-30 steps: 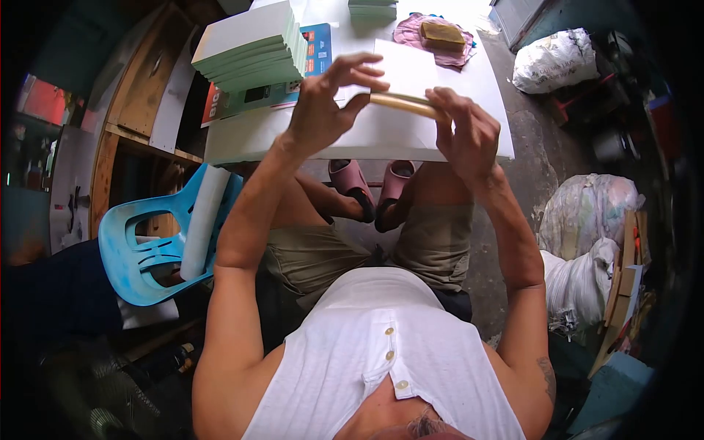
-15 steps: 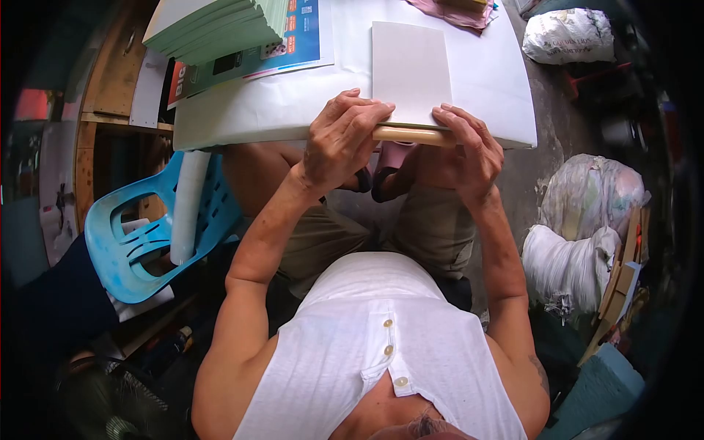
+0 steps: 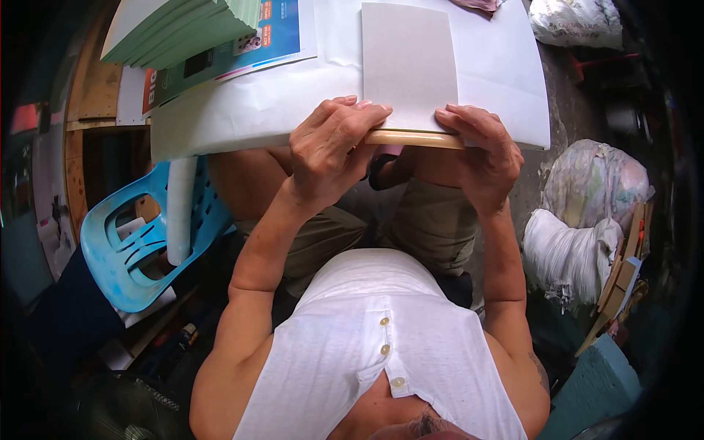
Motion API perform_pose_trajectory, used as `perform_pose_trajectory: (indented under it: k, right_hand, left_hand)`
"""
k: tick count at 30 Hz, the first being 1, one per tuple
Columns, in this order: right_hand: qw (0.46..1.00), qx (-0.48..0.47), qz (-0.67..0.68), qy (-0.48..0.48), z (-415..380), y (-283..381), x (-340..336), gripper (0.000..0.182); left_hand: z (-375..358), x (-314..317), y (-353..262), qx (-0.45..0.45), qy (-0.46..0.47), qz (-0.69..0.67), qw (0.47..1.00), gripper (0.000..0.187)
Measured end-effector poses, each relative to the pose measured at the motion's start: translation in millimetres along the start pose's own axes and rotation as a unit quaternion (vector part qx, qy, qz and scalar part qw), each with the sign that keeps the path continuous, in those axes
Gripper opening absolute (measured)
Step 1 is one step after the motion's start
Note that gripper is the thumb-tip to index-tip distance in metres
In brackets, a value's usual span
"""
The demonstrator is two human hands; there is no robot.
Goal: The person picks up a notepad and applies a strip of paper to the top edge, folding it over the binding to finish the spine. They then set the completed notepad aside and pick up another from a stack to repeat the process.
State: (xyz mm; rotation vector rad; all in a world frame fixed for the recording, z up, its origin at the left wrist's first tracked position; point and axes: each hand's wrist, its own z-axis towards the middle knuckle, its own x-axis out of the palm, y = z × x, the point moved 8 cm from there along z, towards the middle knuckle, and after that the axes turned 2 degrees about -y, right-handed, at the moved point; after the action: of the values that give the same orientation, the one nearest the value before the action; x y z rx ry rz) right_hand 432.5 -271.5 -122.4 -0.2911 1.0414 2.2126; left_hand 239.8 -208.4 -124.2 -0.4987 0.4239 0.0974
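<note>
A grey sheet of card or thin pad (image 3: 411,66) lies flat on the white-covered table (image 3: 506,95), its near end at the front edge. Along that end runs a smooth pale wooden stick (image 3: 414,139). My left hand (image 3: 330,143) is closed around the stick's left end, its fingertips pressing on the card's near left corner. At the other end my right hand (image 3: 484,147) is curled the same way, fingertips on the near right corner. Both thumbs are mostly hidden below the table edge.
A stack of green-edged sheets (image 3: 191,33) sits on a printed poster (image 3: 282,37) at the table's left. A blue plastic chair (image 3: 110,249) holding a white roll (image 3: 180,209) stands left. White sacks (image 3: 568,253) and bagged material (image 3: 598,183) lie on the right.
The view has shifted, so the table and card sit a little higher and larger. My hands have moved slightly apart and keep their hold at the card's near end.
</note>
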Motion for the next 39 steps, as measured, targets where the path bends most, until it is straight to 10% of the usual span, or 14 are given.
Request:
perform_pose_trajectory:
  k: [39]
  right_hand:
    - [0.995,0.095,-0.001,-0.01,2.6,-0.9,2.9,0.078]
  left_hand:
    - [10.5,6.9,11.4,-0.177,0.051,-0.037,0.982,0.056]
